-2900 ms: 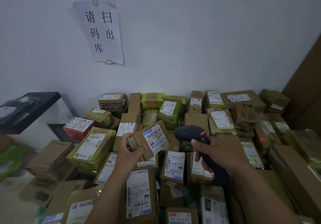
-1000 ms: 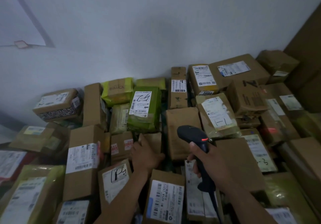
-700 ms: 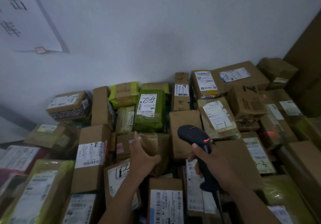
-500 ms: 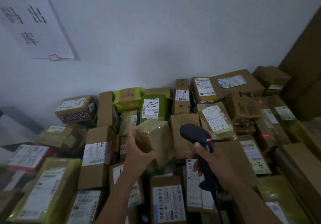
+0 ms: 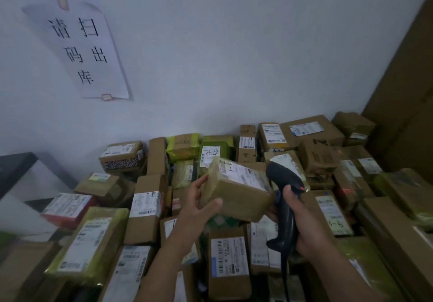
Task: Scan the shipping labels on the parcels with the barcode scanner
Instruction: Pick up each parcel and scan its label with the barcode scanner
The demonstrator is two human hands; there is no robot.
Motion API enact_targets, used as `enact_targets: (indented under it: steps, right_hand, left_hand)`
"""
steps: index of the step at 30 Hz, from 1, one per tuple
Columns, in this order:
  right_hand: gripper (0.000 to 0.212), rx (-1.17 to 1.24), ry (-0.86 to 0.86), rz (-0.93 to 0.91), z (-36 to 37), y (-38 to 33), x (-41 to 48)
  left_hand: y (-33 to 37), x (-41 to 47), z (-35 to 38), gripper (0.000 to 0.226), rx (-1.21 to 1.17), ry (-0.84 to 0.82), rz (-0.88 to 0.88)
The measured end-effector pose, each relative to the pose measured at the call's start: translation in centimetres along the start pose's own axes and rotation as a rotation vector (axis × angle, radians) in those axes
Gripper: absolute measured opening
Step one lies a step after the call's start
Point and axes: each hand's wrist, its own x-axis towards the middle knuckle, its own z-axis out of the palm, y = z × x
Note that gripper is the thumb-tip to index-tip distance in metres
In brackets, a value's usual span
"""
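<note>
My left hand [image 5: 199, 202] grips a brown cardboard parcel [image 5: 236, 198] lifted above the pile, tilted, with its white shipping label [image 5: 243, 172] on the top face. My right hand [image 5: 302, 222] holds a dark barcode scanner [image 5: 284, 184] by its handle just right of the parcel, the scanner head at the label's right end. A cable hangs from the handle. Many labelled parcels [image 5: 145, 210] lie packed together below both hands.
The parcel pile reaches the white wall behind. A paper sign [image 5: 82, 48] with handwritten characters hangs on the wall at upper left. A dark shelf [image 5: 16, 168] sits at far left. Tall brown cardboard [image 5: 407, 86] stands on the right.
My left hand put down the earlier labelled parcel, reached into the pile, and lifted another brown parcel, turning it label-up beside the scanner. My right hand kept the scanner.
</note>
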Motion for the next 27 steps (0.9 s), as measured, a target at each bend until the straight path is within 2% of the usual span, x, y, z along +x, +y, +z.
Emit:
enact_targets:
  steps: [5, 9, 11, 13, 17, 23, 27]
  right_hand:
    - [0.050, -0.155, 0.006, -0.135, 0.5, -0.7, -2.0]
    - [0.045, -0.299, -0.041, -0.183, 0.9, -1.4, -3.2]
    - [0.035, -0.406, -0.057, -0.215, 1.0, -1.8, -3.7]
    - [0.023, -0.543, -0.078, -0.263, 0.9, -2.1, -4.3]
    - [0.026, -0.857, -0.164, -0.310, 0.2, -2.0, -5.2]
    - [0.014, -1.169, -0.359, -0.196, 0.8, -0.8, -5.9]
    - [0.021, -1.206, -0.416, -0.215, 1.3, -0.1, -6.1]
  left_hand:
    - [1.2, -1.3, 0.0, 0.073, -0.011, 0.085, -0.086]
    - [0.9, -1.8, -0.7, 0.070, 0.010, 0.176, -0.052]
    - [0.6, -2.0, -1.4, 0.071, 0.000, 0.259, -0.018]
    - [0.6, -2.5, -2.3, 0.061, 0.022, 0.337, 0.021]
    - [1.6, -2.9, -5.2, 0.049, 0.091, 0.418, 0.058]
    - [4.3, -3.0, -9.8, 0.045, 0.416, 0.332, 0.025]
    - [4.8, -3.2, -10.9, 0.046, 0.518, 0.316, 0.020]
